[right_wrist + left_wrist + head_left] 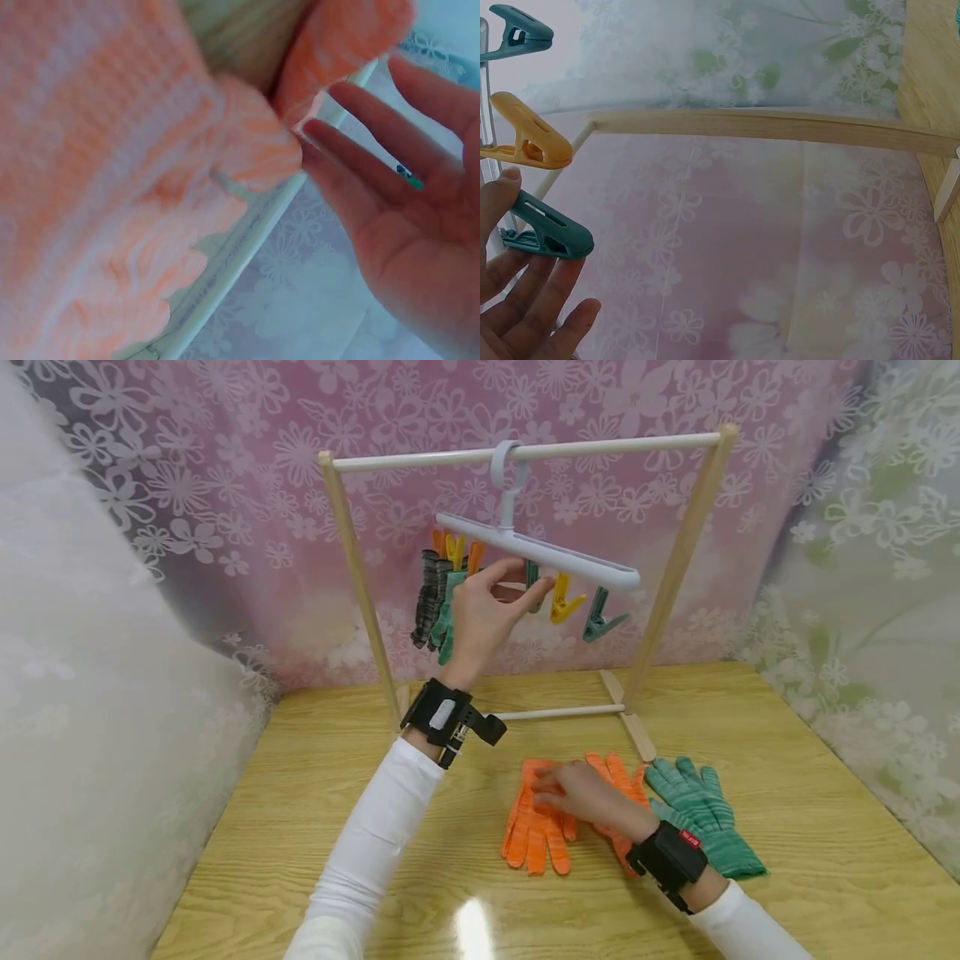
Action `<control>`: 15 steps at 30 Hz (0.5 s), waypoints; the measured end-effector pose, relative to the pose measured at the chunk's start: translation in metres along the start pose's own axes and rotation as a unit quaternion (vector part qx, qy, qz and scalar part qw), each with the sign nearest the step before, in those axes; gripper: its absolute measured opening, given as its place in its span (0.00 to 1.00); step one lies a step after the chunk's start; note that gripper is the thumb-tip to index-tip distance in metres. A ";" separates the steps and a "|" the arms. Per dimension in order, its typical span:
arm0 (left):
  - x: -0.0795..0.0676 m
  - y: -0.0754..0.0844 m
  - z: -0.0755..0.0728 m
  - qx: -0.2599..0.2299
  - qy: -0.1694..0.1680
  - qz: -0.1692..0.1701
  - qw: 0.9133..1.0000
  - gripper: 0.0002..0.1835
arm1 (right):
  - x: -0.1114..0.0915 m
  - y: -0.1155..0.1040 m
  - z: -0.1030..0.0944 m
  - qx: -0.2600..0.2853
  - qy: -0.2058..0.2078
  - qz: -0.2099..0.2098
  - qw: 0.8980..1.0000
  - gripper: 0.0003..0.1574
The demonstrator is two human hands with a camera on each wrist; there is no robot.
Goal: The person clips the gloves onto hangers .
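Note:
My left hand (pixel 483 618) is raised to a white hanger (pixel 540 550) and pinches a dark green clothespin (pixel 551 229) between thumb and fingers. Beside it hang a yellow clothespin (pixel 564 600) and another green clothespin (pixel 600 617), both with nothing in them. My right hand (pixel 588 793) is low over an orange glove (pixel 536 835) on the table, its fingers fairly straight. In the right wrist view the fingers of that hand are spread next to the orange knit, and nothing is gripped. A second orange glove (pixel 617 774) lies partly under the right forearm.
Green gloves (pixel 705 818) lie at the right of the table (pixel 300 860). Dark striped gloves (pixel 430 602) and a green glove (pixel 447 618) hang from clothespins at the hanger's left end. A wooden-sided rack (pixel 678 568) carries the hanger on its white top bar.

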State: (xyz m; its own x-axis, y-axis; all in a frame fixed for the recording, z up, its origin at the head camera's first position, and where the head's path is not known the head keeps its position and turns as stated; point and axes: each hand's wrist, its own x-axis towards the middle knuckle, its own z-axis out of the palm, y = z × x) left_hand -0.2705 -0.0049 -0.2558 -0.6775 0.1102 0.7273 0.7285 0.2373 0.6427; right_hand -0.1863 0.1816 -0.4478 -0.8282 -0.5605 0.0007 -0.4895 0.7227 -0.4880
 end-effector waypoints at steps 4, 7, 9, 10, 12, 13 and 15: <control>0.002 -0.001 -0.004 0.008 -0.005 0.002 1.000 0.17 | 0.008 0.005 -0.011 -0.015 0.075 0.012 0.997 0.20; 0.003 -0.002 -0.005 0.012 -0.007 0.001 1.000 0.18 | 0.013 0.008 -0.020 -0.041 0.089 0.036 0.994 0.22; 0.003 -0.001 -0.006 0.015 -0.009 -0.001 1.000 0.18 | 0.014 0.009 -0.025 -0.067 0.075 0.050 0.994 0.23; 0.004 -0.001 -0.006 0.016 -0.011 -0.002 1.000 0.18 | 0.015 0.010 -0.027 -0.085 0.067 0.051 0.993 0.22; 0.004 -0.001 -0.007 0.019 -0.015 0.000 1.000 0.19 | 0.016 0.013 -0.027 -0.108 0.047 0.057 0.991 0.21; 0.004 -0.001 -0.007 0.019 -0.018 0.000 1.000 0.19 | 0.016 0.015 -0.027 -0.114 0.038 0.059 0.991 0.20; 0.004 0.000 -0.007 0.024 -0.023 -0.001 0.999 0.19 | 0.017 0.018 -0.026 -0.118 0.021 0.059 0.991 0.19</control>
State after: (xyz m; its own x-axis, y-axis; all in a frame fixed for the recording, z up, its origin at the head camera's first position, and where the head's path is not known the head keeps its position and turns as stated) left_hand -0.2724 -0.0115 -0.2513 -0.6834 0.1528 0.7139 0.7223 0.2835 0.6308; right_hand -0.2161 0.1956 -0.4339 -0.8918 -0.4523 -0.0060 -0.4341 0.8595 -0.2696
